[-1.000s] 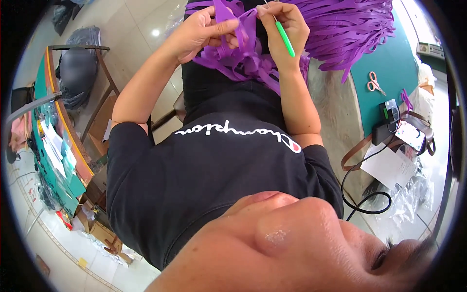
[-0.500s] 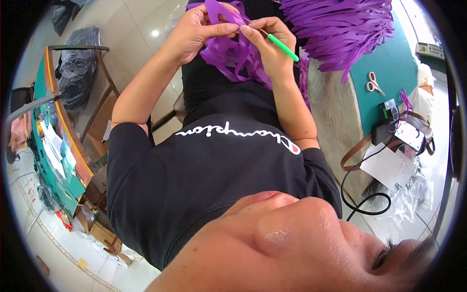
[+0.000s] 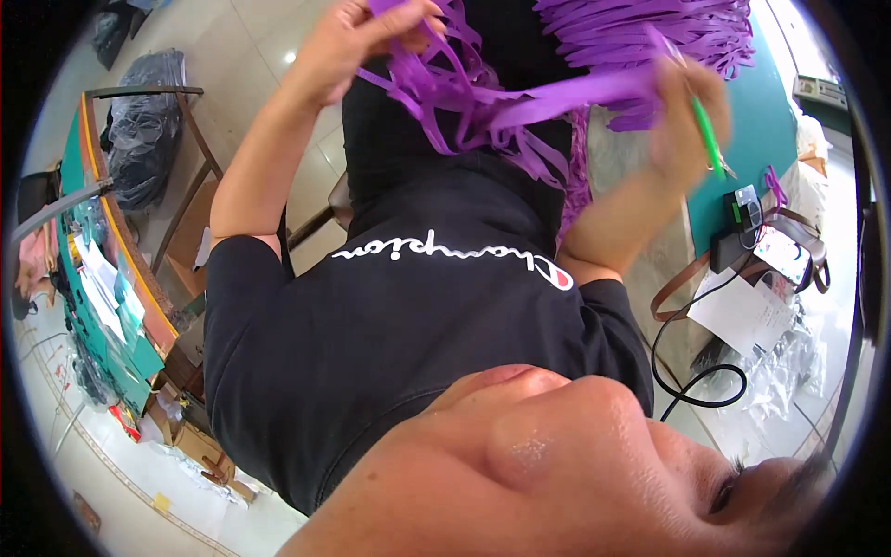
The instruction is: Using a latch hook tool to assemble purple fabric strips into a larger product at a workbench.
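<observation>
My left hand (image 3: 348, 46), high in the head view, is closed with thumb and fingers pinching a bunch of purple fabric strips (image 3: 455, 97). The loose strips hang in a tangle over my dark-clothed lap. Farther right, my motion-blurred right hand (image 3: 682, 135) is closed around a thin tool with a bright green handle (image 3: 707, 137); the tool's metal end is too smeared to make out. One purple strip (image 3: 575, 96) stretches from the tangle across to the right hand. Behind that hand, a thick bundle of similar purple strips (image 3: 640, 32) lies on a teal tabletop (image 3: 768, 125).
Scissors beside my right hand are mostly hidden. Nearby lie a small black device (image 3: 742, 208), a phone (image 3: 781, 255), a white paper (image 3: 738, 311) and a looped black cable (image 3: 719, 376). To the left stand a cluttered green-topped table (image 3: 139, 348) and a dark plastic-wrapped bundle (image 3: 147, 139).
My right hand has swung away to the right with the green-handled tool, drawing a purple strip out sideways. My left hand has shifted slightly up and left, still gripping strips.
</observation>
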`<action>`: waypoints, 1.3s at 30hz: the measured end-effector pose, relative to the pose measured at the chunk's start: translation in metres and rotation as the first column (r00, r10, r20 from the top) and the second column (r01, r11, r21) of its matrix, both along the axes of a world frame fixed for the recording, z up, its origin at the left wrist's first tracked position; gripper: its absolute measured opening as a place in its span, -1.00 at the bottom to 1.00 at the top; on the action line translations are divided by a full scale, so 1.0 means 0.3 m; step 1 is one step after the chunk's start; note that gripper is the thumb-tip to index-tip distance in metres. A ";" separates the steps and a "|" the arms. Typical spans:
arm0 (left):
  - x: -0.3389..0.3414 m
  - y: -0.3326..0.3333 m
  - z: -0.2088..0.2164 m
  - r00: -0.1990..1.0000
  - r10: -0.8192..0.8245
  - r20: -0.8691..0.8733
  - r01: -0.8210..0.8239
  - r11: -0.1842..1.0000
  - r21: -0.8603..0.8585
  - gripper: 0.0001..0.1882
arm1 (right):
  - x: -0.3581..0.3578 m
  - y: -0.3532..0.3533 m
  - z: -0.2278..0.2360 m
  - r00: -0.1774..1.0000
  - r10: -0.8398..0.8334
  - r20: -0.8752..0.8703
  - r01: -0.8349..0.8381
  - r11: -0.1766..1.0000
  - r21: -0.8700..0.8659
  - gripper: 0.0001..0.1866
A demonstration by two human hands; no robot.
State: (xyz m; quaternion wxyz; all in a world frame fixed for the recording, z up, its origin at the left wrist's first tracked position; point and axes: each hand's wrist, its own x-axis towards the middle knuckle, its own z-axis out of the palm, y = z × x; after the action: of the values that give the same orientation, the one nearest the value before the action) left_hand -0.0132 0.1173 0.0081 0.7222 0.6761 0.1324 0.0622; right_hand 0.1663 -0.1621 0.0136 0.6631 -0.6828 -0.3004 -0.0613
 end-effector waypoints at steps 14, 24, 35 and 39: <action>-0.023 0.185 -0.020 0.911 0.083 0.403 0.114 0.890 -0.442 -0.68 | -0.129 -0.116 0.033 0.946 -0.276 0.167 0.323 0.801 -0.504 -0.82; -0.061 0.024 0.143 0.966 0.242 0.085 -0.222 0.955 -0.198 -0.68 | -0.261 0.444 -0.029 0.872 0.392 0.293 -0.419 0.907 0.034 -0.74; -0.006 -0.009 0.081 0.957 -0.260 0.131 0.261 0.965 0.016 -0.38 | -0.217 0.443 0.100 0.679 0.594 -0.430 -0.485 0.804 0.344 -0.72; -0.027 0.045 0.079 0.979 -0.125 0.163 0.170 0.938 -0.302 -0.54 | -0.089 0.359 0.007 0.694 0.643 -0.324 -0.701 0.706 -0.101 -0.61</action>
State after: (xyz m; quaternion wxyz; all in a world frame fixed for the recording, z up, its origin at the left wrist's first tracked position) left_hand -0.0213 0.1309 0.0317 0.8307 0.5544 0.0380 0.0338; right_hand 0.1395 -0.0543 0.0158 0.5942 -0.5939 -0.4438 0.3118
